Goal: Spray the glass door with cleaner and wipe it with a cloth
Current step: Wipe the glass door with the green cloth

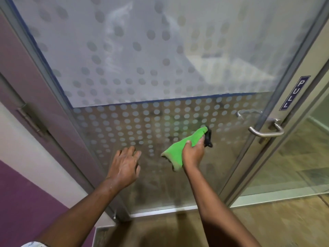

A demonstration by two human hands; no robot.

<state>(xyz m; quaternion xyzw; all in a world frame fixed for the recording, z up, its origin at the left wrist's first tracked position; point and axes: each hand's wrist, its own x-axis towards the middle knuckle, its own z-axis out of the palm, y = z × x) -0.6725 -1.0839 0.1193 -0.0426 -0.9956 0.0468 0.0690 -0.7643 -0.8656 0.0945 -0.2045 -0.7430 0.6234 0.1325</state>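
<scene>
My two bare forearms come up from the bottom of the view toward the glass door [160, 68]. My left hand [124, 166] is spread open with the fingers apart, palm toward the lower, clear part of the pane; I cannot tell whether it is pressed against the glass or just short of it. My right hand [193, 154] is closed around a bright green cloth [179, 148], bunched in my fist, with one end of it pointing up to the right and the other hanging down to the left below my thumb. Just past my knuckles a small black part [208, 139] sticks out beside the cloth; I cannot make out what it is. The cloth is low on the door, in the clear strip dotted with pale spots, below the frosted upper panel, which shows hazy whitish streaks. To the right of the cloth, well apart from it, a metal lever handle [267, 131] sits on the door's grey frame [277, 97], and above it a dark blue sign reading PULL [294, 93] runs up the frame. A purple wall [23, 193] lies to my left.
</scene>
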